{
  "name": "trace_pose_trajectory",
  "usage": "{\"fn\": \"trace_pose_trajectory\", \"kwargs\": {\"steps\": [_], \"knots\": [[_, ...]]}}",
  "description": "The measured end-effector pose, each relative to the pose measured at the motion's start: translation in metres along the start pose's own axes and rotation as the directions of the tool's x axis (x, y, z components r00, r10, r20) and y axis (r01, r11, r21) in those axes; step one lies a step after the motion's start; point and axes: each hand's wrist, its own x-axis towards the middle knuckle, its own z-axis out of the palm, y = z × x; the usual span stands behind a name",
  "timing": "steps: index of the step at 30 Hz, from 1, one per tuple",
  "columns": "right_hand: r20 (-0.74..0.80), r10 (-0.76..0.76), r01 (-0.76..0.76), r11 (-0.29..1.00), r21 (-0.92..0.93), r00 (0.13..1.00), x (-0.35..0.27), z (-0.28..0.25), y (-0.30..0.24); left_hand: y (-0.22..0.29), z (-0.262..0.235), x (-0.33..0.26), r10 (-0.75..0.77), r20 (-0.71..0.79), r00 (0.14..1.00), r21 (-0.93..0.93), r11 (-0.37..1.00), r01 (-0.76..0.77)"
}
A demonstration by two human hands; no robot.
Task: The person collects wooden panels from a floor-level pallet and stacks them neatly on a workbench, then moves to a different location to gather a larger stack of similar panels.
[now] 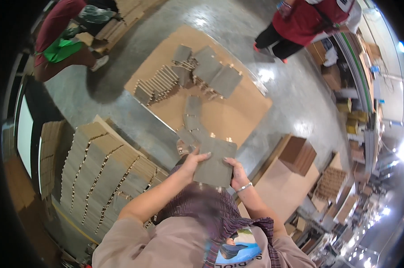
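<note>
A grey concrete floor spreads around everything. On it, ahead of the person, lies a broad cardboard sheet, and to the left stands a large stack of panels with notched, pale edges. The sheet carries a loose pile of grey pieces at its far part, and a short row of smaller grey pieces leads from there toward the person. At the right, a brown block of stacked card rests on a low cardboard-topped surface.

The grey panel is held over the person's lap, directly between the two hands, its flat face up. It is nearly square; its slightly longer axis runs away from the body, the far end leaning a little right. The left hand grasps its left edge and the right hand its right edge, both thumbs on the upper face; the fingers underneath are hidden. Small pale tabs stick out along its far edge. A thin bracelet circles the right wrist.
</note>
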Motion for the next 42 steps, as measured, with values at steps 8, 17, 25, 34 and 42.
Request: {"fn": "trace_pose_trajectory", "kwargs": {"steps": [8, 17, 25, 34, 42], "knots": [[-0.005, 0.019, -0.019, 1.000, 0.015, 1.000, 0.048, -0.022, 0.037, -0.019, -0.043, 0.019, -0.080, -0.073, 0.994, -0.008, 0.997, 0.079], [0.071, 0.082, -0.076, 0.993, -0.085, 0.994, 0.114, -0.058, 0.042, -0.069, -0.091, 0.069, -0.065, -0.102, 0.993, -0.162, 0.986, 0.048], [0.153, 0.205, -0.182, 0.972, -0.148, 0.967, 0.201, -0.139, 0.032, -0.134, -0.095, 0.137, 0.129, -0.299, 0.945, 0.006, 0.991, -0.133], [0.259, 0.195, -0.172, 0.979, -0.109, 0.946, 0.311, -0.234, -0.004, -0.174, -0.208, 0.283, 0.076, -0.542, 0.837, 0.190, 0.981, 0.034], [0.261, 0.236, -0.265, 0.961, 0.081, 0.936, 0.381, -0.274, 0.036, -0.065, -0.401, 0.510, 0.798, -0.285, 0.531, 0.958, 0.261, 0.122]]}}
